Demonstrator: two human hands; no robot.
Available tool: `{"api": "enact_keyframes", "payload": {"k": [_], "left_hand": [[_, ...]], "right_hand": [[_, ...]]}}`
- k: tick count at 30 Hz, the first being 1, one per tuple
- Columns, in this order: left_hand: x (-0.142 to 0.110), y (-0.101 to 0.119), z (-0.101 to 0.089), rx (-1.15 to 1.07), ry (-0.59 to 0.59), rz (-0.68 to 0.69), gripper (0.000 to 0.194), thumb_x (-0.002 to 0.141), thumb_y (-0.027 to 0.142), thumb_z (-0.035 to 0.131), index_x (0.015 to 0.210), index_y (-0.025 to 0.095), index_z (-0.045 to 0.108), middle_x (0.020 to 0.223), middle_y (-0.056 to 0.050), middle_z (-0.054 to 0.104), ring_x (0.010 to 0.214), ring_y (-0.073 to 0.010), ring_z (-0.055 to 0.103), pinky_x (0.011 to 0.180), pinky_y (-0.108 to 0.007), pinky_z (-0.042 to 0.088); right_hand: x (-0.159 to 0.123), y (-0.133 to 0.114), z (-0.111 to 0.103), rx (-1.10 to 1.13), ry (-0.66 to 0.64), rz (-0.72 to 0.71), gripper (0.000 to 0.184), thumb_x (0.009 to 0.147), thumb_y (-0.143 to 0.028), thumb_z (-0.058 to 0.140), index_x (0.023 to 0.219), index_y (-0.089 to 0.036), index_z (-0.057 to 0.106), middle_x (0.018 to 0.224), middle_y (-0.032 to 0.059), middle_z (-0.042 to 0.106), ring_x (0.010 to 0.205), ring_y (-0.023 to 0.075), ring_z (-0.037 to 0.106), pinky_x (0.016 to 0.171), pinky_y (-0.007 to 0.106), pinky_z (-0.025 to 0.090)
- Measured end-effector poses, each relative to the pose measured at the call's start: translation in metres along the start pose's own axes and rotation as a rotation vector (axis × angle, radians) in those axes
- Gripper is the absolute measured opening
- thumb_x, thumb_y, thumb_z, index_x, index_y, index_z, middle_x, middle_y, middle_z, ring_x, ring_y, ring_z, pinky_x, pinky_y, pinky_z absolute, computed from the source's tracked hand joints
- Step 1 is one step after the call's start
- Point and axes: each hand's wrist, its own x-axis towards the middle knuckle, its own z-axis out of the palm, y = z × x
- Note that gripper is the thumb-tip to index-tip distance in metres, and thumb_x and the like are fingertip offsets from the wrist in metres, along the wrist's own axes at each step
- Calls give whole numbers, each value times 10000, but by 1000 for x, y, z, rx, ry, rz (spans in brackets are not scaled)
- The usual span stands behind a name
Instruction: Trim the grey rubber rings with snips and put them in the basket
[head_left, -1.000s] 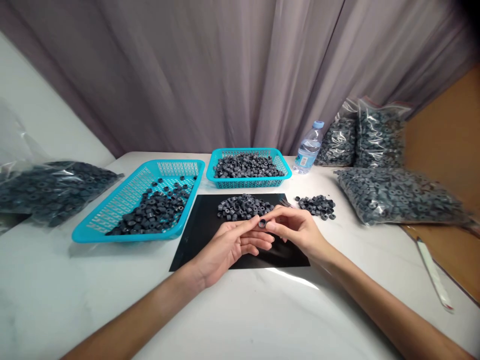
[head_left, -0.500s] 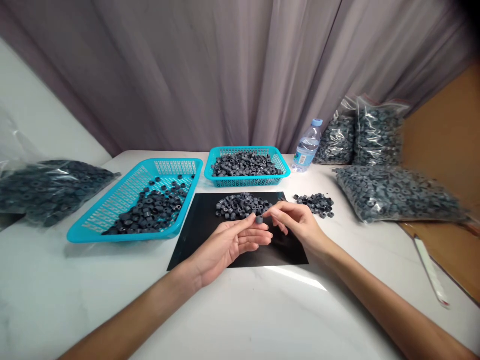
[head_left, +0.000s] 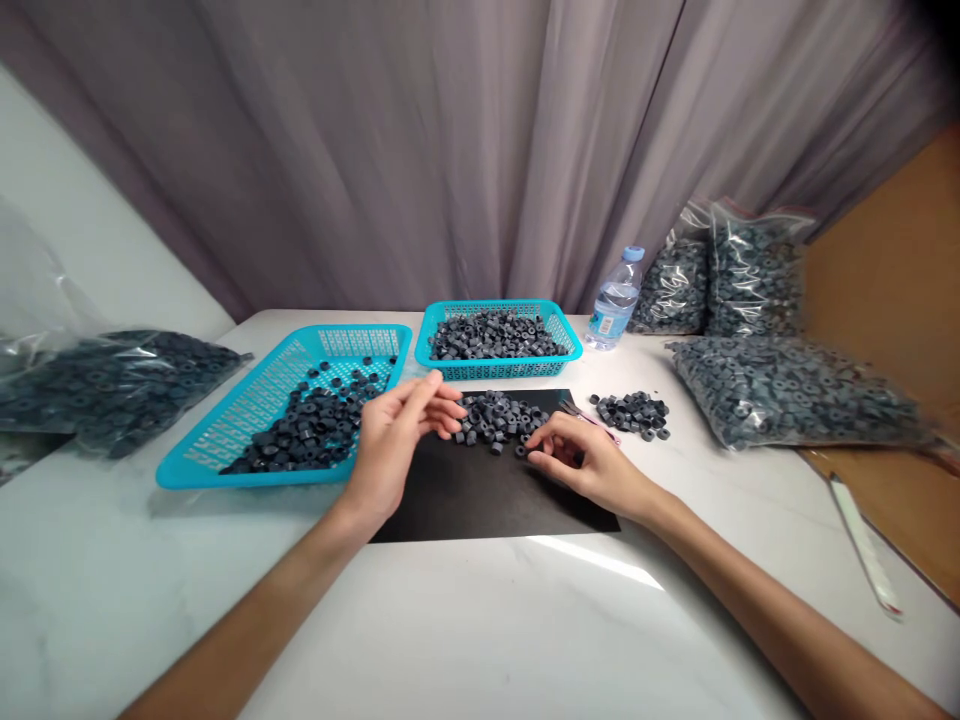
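Observation:
My left hand [head_left: 401, 435] is raised beside the right rim of the left blue basket [head_left: 176, 470]. Its fingers are apart, and nothing shows between them. Low over the black mat [head_left: 465, 500], my right hand [head_left: 585, 460] has thumb and index finger curled in, their tips at a small dark grey ring [head_left: 520, 451]. That ring lies at the front edge of a pile of similar rings [head_left: 499, 415]. Behind the right hand, a small tool with pinkish handles [head_left: 592, 415] is partly hidden.
A second blue basket [head_left: 499, 370] full of rings stands at the back. Loose rings [head_left: 634, 412] lie right of the mat. Bags of rings [head_left: 795, 390] and a water bottle [head_left: 615, 300] are at the right; another bag [head_left: 142, 380] is at far left. A white-handled cutter [head_left: 862, 540] lies at right.
The two hands were together over the mat with a ring at the left fingertips. My left hand has moved left and up, without a visible ring; the right has lowered to the pile.

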Motion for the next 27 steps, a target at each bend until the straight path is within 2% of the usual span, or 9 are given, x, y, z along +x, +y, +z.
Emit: {"api": "enact_keyframes", "payload": {"k": [4, 8, 10, 13, 17, 21, 24, 25, 27], "left_hand": [[9, 14, -15, 80, 73, 152, 261, 921, 337, 653, 730, 178, 734, 668, -18, 706, 602, -124, 632, 594, -226, 492], [9, 14, -17, 279, -4, 213, 293, 949, 333, 613, 728, 177, 726, 651, -18, 694, 602, -126, 624, 606, -228, 492], [3, 4, -10, 335, -109, 159, 282, 945, 346, 620, 744, 176, 723, 668, -17, 696, 604, -128, 621, 602, -226, 490], [-11, -18, 6, 378, -318, -3, 197, 882, 376, 714, 892, 182, 747, 814, -33, 744, 716, -160, 679, 664, -235, 523], [-27, -42, 22, 236, -460, -148, 231, 873, 391, 726, 961, 180, 759, 881, -54, 772, 773, -190, 714, 751, -274, 555], [-25, -43, 22, 272, -387, -92, 216, 880, 389, 713, 845, 179, 751, 737, -46, 743, 723, -211, 713, 707, -286, 544], [-13, -24, 8, 349, -272, 7, 147, 883, 355, 713, 866, 213, 745, 803, -37, 748, 802, -215, 710, 798, -295, 524], [-8, -15, 0, 389, -212, 68, 116, 890, 339, 708, 899, 230, 746, 890, -33, 754, 864, -212, 699, 863, -296, 503], [6, 3, -18, 671, -3, 354, 121, 924, 336, 662, 936, 243, 739, 1001, -42, 750, 932, -234, 689, 922, -329, 482]], "right_hand": [[-1, 5, -13, -120, -58, 5, 172, 927, -340, 692, 1024, -205, 650, 921, 29, 596, 750, 159, 555, 674, 289, 478], [-3, 6, -22, -150, -191, 60, 184, 936, -382, 693, 947, -204, 648, 882, 22, 633, 719, 156, 563, 656, 287, 471], [-3, 3, -20, -152, -174, 49, 194, 965, -399, 657, 924, -209, 670, 837, 16, 632, 697, 154, 557, 639, 285, 452], [-4, -5, -7, -105, -40, -41, 205, 969, -421, 651, 959, -219, 683, 844, 24, 631, 694, 156, 543, 647, 293, 447], [-5, -12, 15, 5, 3, -75, 174, 1009, -387, 587, 1035, -224, 641, 851, 22, 624, 664, 149, 525, 620, 290, 447], [-5, -10, 23, -4, 70, -72, 249, 946, -428, 680, 1079, -232, 603, 879, 17, 598, 667, 151, 528, 607, 288, 458], [-4, -5, 17, -138, 88, -98, 252, 959, -389, 671, 1143, -235, 593, 953, 35, 601, 684, 152, 542, 644, 299, 475], [-3, -3, 15, -203, 72, -111, 211, 986, -358, 635, 1153, -234, 600, 957, 41, 607, 693, 156, 551, 661, 306, 475], [-2, 0, 12, -313, 25, -146, 156, 1025, -301, 562, 1151, -233, 624, 976, 60, 628, 755, 180, 588, 700, 324, 473]]}}
